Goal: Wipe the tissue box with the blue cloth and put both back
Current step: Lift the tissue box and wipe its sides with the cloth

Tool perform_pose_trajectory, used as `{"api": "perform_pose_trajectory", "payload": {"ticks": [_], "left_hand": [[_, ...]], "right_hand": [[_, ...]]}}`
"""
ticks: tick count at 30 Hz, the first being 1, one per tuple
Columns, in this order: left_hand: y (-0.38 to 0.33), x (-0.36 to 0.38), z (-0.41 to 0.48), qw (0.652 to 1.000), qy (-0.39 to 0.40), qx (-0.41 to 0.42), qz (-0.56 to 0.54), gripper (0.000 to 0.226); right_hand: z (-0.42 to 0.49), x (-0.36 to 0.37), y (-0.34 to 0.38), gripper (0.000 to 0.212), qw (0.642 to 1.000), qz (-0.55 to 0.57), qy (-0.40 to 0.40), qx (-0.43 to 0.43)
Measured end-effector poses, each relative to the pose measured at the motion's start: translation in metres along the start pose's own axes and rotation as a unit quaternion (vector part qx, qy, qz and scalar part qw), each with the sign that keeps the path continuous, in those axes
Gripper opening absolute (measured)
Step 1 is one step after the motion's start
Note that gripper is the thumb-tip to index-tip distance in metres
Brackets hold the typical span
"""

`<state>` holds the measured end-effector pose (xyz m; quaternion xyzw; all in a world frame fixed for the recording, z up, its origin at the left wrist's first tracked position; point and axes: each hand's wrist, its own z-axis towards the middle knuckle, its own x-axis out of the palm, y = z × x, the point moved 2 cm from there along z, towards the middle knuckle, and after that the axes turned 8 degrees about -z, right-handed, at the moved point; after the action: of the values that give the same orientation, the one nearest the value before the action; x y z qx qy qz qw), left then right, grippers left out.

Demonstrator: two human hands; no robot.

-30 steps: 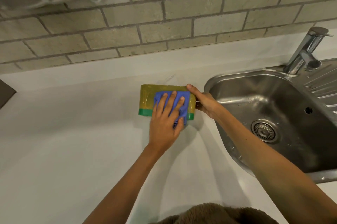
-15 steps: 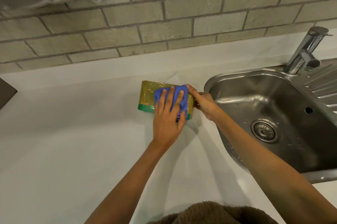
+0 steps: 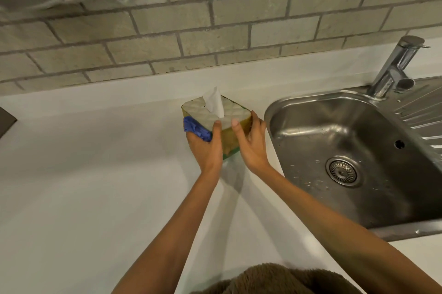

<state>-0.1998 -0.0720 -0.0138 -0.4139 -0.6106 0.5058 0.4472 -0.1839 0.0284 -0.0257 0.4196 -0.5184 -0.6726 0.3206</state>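
Note:
The tissue box (image 3: 229,135), yellow-green with a pale quilted top and a white tissue (image 3: 214,103) sticking up, stands upright on the white counter (image 3: 95,174) just left of the sink. My left hand (image 3: 205,147) presses the crumpled blue cloth (image 3: 195,129) against the box's left side, thumb on the top edge. My right hand (image 3: 252,143) grips the box's right side, thumb on the top edge. Both hands hide the lower front of the box.
A stainless steel sink (image 3: 346,150) with a drain and a chrome tap (image 3: 394,66) lies right of the box. A grey brick wall (image 3: 191,30) rises behind the counter. A dark object (image 3: 6,121) sits at the left edge. A brown fuzzy garment (image 3: 275,279) shows at the bottom.
The box was lying with a side face up while my left hand rubbed the cloth over it. Now it stands upright with the tissue on top, and both hands hold its sides.

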Motion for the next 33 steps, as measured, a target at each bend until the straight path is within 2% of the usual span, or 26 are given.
{"api": "perform_pose_trajectory", "payload": {"ticks": [2,4,11,21,24,27,29,33], "left_hand": [[0.008,-0.008,0.002,0.998,-0.020,-0.058,0.001,0.056],[0.013,-0.014,0.002,0.996,-0.036,-0.081,-0.003,0.048],[0.009,-0.028,0.008,0.995,-0.095,-0.040,0.005,0.035],[0.010,-0.019,-0.006,0.980,-0.139,-0.126,-0.063,0.067],[0.009,-0.027,0.007,0.978,-0.111,-0.164,-0.064,0.067],[0.005,-0.039,0.029,0.984,-0.041,-0.164,-0.056,0.061],[0.002,-0.047,0.041,0.987,0.009,-0.156,-0.041,0.059],[-0.002,-0.064,0.057,0.988,0.076,-0.127,-0.039,0.051]], "right_hand": [[-0.011,0.004,-0.005,0.071,1.000,-0.011,-0.003,-0.022],[-0.021,0.007,-0.009,0.073,0.999,-0.019,0.001,-0.040],[-0.053,0.016,-0.016,0.083,0.995,-0.032,0.015,-0.091],[-0.079,0.016,-0.013,0.087,0.993,-0.013,0.060,-0.103],[-0.092,0.020,-0.014,0.085,0.986,-0.043,0.097,-0.126],[-0.098,0.023,-0.013,0.076,0.983,-0.069,0.100,-0.140],[-0.090,0.016,-0.011,0.059,0.987,-0.045,0.064,-0.138],[-0.045,-0.018,-0.015,0.026,0.993,0.002,-0.065,-0.097]]}}
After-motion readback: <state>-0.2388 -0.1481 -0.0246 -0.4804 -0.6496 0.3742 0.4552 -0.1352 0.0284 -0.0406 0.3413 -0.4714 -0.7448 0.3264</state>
